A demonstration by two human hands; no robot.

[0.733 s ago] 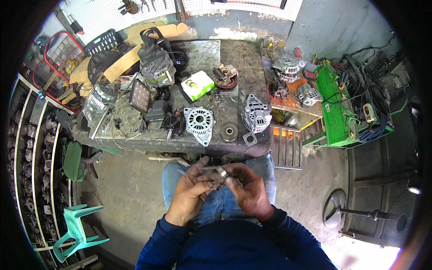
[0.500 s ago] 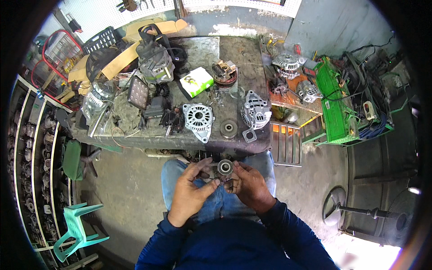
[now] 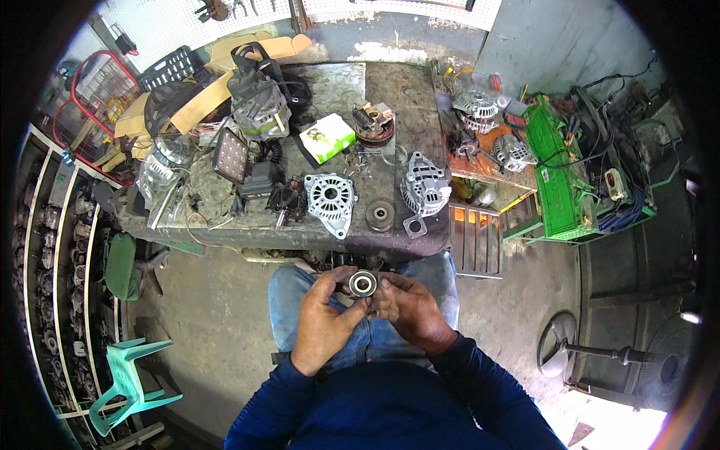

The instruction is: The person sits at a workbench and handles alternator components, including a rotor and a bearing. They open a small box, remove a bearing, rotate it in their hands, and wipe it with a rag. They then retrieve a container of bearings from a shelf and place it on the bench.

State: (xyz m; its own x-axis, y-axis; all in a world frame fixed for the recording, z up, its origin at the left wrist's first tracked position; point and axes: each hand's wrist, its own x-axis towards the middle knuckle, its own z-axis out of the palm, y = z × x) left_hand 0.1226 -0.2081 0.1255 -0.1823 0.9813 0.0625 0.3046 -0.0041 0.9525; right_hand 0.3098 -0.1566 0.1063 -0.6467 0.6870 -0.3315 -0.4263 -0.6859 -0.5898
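The left hand [image 3: 324, 319] has its grip clamped on a round bearing [image 3: 364, 274], fingers near ten o'clock and thumb near six. The bearing sits above the lap, its face tipped up to the eyes. Holding it by the outer rim seems best, since that leaves the face clear for checking and the centre free to turn. The right hand [image 3: 412, 313] lies at about four o'clock, fingers bent near the rim; I cannot tell whether its grip touches or holds anything. Light support there should be enough, with the dirty fingertips kept off the bore.

The bearing shows bright metal rings around a dark one. Beyond it on the worn, stained surface [image 3: 315, 238], a dark rotor with a shaft [image 3: 283, 204] lies toward half past ten; a pale cast housing with slots [image 3: 330, 201] at eleven; a dull grooved pulley [image 3: 380, 225] past twelve; a ribbed silver housing [image 3: 426, 189] at one.
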